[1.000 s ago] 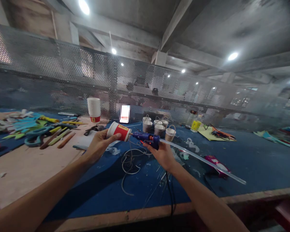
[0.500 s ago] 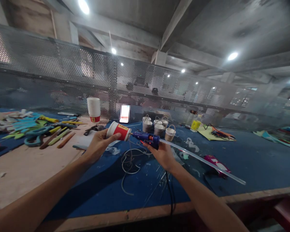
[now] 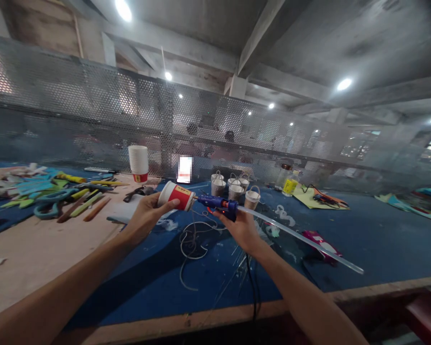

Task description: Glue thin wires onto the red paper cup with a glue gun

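Observation:
My left hand (image 3: 145,216) grips a red and white paper cup (image 3: 175,196), held on its side above the blue table top (image 3: 380,239). My right hand (image 3: 239,227) holds a blue glue gun (image 3: 219,205) whose nozzle touches the cup's right end. A long clear glue stick (image 3: 301,238) juts from the back of the gun toward the right. The gun's black cord (image 3: 252,287) drops over the table's front edge. A white string (image 3: 190,244) lies looped on the table below my hands.
A stack of paper cups (image 3: 138,163) stands at the back left. Several small cup baskets with handles (image 3: 235,188) sit behind my hands. Scissors, pencils and paper scraps (image 3: 57,194) lie at left. Bottles (image 3: 287,179) and a pink object (image 3: 321,244) are at right. A perforated metal screen (image 3: 93,110) runs behind the table.

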`<control>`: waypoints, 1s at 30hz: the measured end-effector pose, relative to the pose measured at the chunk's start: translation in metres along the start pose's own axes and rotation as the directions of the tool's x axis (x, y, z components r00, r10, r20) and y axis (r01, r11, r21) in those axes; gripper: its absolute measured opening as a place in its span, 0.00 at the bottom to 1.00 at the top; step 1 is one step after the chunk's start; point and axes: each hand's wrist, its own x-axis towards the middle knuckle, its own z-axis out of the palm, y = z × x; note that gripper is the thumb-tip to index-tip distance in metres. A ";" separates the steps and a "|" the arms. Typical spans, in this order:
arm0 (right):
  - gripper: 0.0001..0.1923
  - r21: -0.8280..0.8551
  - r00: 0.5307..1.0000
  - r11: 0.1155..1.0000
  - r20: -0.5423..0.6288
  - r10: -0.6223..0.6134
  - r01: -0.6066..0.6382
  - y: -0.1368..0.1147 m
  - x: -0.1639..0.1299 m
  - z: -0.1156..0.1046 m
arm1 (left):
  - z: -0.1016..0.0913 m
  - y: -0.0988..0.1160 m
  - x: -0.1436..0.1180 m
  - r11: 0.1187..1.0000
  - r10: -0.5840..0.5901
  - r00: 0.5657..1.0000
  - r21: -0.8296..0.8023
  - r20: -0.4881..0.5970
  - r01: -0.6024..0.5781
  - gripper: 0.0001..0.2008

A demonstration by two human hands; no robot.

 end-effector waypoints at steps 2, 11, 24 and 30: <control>0.20 0.006 1.000 1.000 0.003 0.006 -0.006 0.001 0.000 0.000 | 0.001 0.001 -0.001 1.000 0.004 1.000 0.008 -0.004 -0.004 0.20; 0.18 0.012 1.000 1.000 0.012 0.022 -0.022 0.001 0.001 -0.001 | 0.001 0.003 -0.002 1.000 -0.010 1.000 0.022 0.012 0.009 0.20; 0.16 -0.023 0.999 0.999 0.007 0.047 -0.046 -0.001 0.003 -0.005 | -0.001 0.003 -0.002 0.995 0.027 0.999 0.095 0.043 -0.031 0.16; 0.17 -0.009 0.999 0.999 0.016 0.049 -0.049 -0.002 0.003 -0.005 | -0.002 0.003 -0.003 0.991 0.014 0.998 0.130 0.062 -0.022 0.16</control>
